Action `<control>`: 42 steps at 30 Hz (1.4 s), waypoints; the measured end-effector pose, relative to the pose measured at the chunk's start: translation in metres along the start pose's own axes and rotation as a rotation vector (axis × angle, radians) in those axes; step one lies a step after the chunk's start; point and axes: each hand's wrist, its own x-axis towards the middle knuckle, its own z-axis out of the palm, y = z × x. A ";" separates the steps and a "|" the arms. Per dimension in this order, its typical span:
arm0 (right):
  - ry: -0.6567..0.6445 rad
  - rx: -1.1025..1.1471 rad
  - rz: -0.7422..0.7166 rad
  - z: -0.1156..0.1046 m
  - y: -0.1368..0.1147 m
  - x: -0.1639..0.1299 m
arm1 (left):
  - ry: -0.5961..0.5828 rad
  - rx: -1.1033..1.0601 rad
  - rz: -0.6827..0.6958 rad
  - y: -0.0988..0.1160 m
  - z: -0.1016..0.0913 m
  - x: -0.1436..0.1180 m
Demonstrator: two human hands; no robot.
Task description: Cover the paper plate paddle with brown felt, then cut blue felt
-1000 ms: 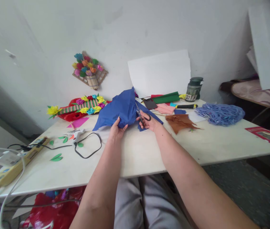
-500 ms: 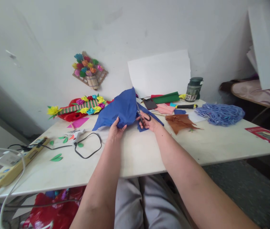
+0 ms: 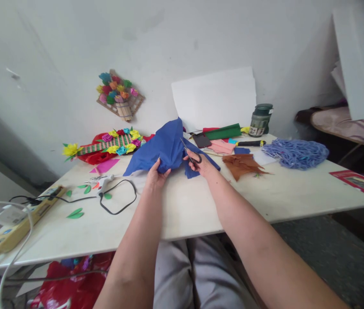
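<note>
A large sheet of blue crepe paper or thin fabric [image 3: 159, 148] rises to a point above the table. My left hand [image 3: 158, 175] grips its lower edge, thumb on top and fingers underneath. Black-handled scissors [image 3: 190, 154] are in my right hand [image 3: 201, 164], fingers closed around the handles. Their blades point up and to the left, against the right side of the blue sheet. Another part or piece of blue material [image 3: 212, 162] lies flat beneath and beside my right hand; I cannot tell if it is joined to the sheet.
Left stand a glue gun [image 3: 105, 183] with a looped cord, green paper leaves [image 3: 76, 213] and a power strip [image 3: 24, 227]. A flower-trimmed craft [image 3: 111, 143] lies behind. On the right are brown material [image 3: 243, 165], blue yarn [image 3: 294, 153] and a dark jar [image 3: 261, 120].
The scissors' blades have tilted further left and up against the blue sheet's right side. My left hand holds the same spot.
</note>
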 end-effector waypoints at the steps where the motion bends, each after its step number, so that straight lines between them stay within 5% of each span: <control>1: 0.027 -0.003 -0.017 0.001 -0.001 -0.001 | 0.005 -0.004 0.002 0.000 0.000 0.000; 8: 0.084 -0.003 -0.030 0.001 -0.001 0.000 | 0.002 -0.010 0.007 0.000 -0.003 0.003; 21: -0.201 -0.049 0.118 -0.018 0.004 0.008 | -0.015 0.024 -0.021 0.001 -0.002 0.000; 42: 0.111 -0.063 -0.061 0.001 0.002 0.006 | 0.005 0.014 0.005 0.003 -0.003 -0.005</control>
